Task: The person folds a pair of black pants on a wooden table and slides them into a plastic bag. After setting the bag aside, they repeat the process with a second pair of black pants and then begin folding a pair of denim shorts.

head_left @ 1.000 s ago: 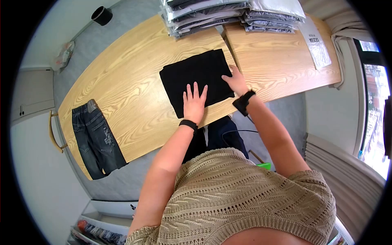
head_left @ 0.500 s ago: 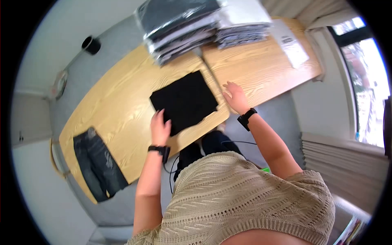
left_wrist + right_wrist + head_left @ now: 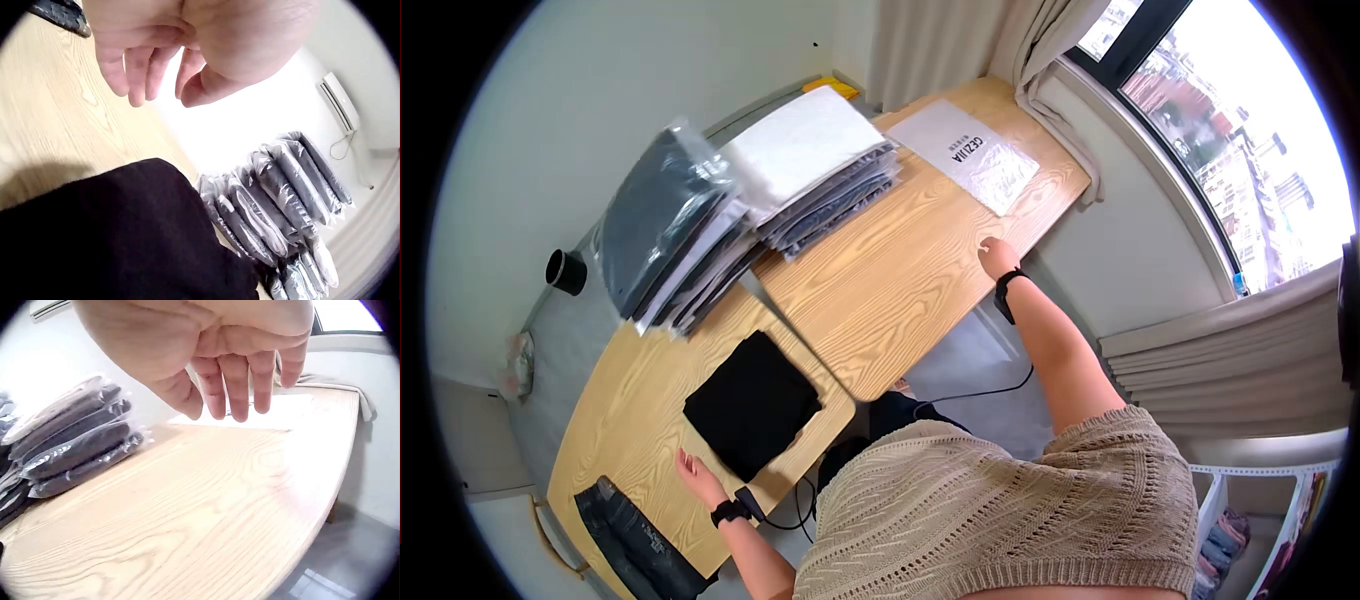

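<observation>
A folded black garment lies flat near the front edge of the wooden table. Just left of it, the left hand hovers with loosely bent fingers and holds nothing; in the left wrist view this hand is above the table beside the black cloth. Over the right table part, the right hand is empty, a little short of a flat printed plastic bag. The right wrist view shows the right hand with relaxed fingers hanging down, the pale bag beyond them.
Tall stacks of bagged garments stand at the table's back. Dark jeans lie at the left end. A seam divides the two table parts. Cables hang by the front edge; a black bin stands on the floor behind.
Both hands have left the black garment: the left moved to its left side, the right reached away toward the plastic bag. The head view has turned to the right.
</observation>
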### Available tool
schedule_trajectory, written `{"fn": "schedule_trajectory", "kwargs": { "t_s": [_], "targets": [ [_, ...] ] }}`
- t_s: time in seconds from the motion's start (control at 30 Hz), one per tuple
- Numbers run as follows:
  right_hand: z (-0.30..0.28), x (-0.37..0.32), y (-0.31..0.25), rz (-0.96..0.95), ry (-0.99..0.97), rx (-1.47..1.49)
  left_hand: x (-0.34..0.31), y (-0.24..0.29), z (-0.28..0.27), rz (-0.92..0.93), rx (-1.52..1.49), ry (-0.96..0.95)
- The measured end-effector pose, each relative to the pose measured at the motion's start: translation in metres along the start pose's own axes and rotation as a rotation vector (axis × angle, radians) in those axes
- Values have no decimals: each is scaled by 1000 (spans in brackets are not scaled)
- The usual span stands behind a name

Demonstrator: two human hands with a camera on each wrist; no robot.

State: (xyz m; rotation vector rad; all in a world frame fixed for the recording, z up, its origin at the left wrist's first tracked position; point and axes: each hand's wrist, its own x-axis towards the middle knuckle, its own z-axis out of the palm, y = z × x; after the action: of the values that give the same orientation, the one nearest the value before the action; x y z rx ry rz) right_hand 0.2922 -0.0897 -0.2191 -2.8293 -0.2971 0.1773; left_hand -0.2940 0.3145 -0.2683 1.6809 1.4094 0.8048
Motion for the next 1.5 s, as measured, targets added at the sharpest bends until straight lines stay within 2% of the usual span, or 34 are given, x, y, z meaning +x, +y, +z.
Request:
{"fn": "schedule_trajectory", "kwargs": {
  "t_s": [0.17, 0.27, 0.4, 0.57, 0.7, 0.77, 0.9, 0.97, 1.0, 1.07, 1.1, 1.17, 1.23, 1.3, 1.37, 1.43, 1.5],
  "targets": [
    [0, 82, 27, 56, -38, -145, -44, 66, 30, -31, 103, 22],
    [-4, 124, 28, 32, -20, -276, -65, 89, 42, -8, 82, 36],
    [18, 176, 33, -44, 30, -391, -88, 116, 40, -38, 156, 85],
    [27, 200, 28, -120, -9, -453, -105, 122, 28, -53, 206, 158],
    [36, 205, 29, -76, -66, -366, -113, 131, 34, -75, 205, 199],
    [39, 206, 32, -84, -7, -412, -114, 135, 38, -78, 196, 164],
    [27, 213, 40, -116, -23, -329, -110, 148, 56, -42, 172, 145],
    [15, 214, 43, -121, -43, -93, -106, 161, 66, -54, 214, 57],
    [12, 215, 44, -121, -39, -94, -103, 165, 74, -53, 210, 57],
    [5, 214, 44, -176, -22, 124, -94, 173, 90, 65, 182, -28],
    [4, 210, 43, -177, -21, 122, -91, 182, 103, 63, 180, -28],
    [11, 189, 37, -411, 129, 442, -89, 201, 135, 235, 139, -198],
    [2, 149, 23, -421, -39, 575, -90, 225, 175, 342, 174, -339],
    [7, 104, 15, -584, -41, 602, -97, 236, 212, 360, 162, -506],
    [13, 57, 10, -548, -329, 703, -107, 257, 251, 370, 73, -681],
    [17, 14, -1, -741, -321, 653, -111, 260, 284, 492, 24, -808],
    [14, -23, -24, -683, -484, 722, -116, 268, 307, 505, 49, -901]
  ]
}}
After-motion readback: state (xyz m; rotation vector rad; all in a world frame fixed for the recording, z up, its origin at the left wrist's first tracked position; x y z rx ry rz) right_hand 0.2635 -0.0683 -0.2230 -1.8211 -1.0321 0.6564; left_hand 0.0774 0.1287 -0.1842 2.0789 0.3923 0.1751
